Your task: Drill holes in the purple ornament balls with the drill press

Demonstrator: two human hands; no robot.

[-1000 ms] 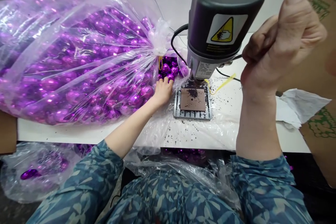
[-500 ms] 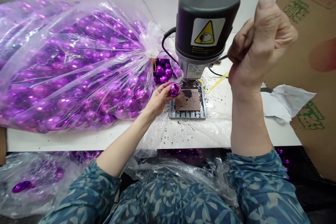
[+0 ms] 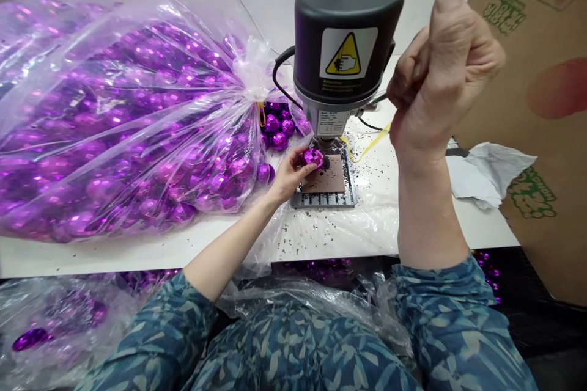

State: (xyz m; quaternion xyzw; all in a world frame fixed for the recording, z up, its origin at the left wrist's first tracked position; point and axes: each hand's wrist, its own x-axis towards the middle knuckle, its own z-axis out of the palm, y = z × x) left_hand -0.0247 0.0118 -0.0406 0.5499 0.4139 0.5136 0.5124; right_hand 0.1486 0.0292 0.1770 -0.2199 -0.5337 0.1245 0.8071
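Note:
My left hand (image 3: pixel 293 172) pinches a shiny purple faceted ball (image 3: pixel 313 158) between thumb and fingers. It holds the ball at the left part of the brown plate (image 3: pixel 331 178), under the head of a black bench drill press (image 3: pixel 346 18). The drill tip is hidden behind the ball and machine. My right hand (image 3: pixel 452 67) is closed in a fist, thumb up, to the right of the drill press. A dark lever (image 3: pixel 380 98) runs from the machine's side to those fingers; most of it is hidden by the hand.
A large clear bag (image 3: pixel 114 122) full of purple balls lies at left, its tied neck near the drill press. Dark shavings litter the white table (image 3: pixel 293 238). Crumpled white paper (image 3: pixel 488 174) and a cardboard box (image 3: pixel 541 134) stand at right. Clear plastic (image 3: pixel 321 302) drapes below the table edge.
My left hand has carried the purple ball slightly right, over the brown plate. My right fist keeps its place beside the drill press. The whole view has shifted a little.

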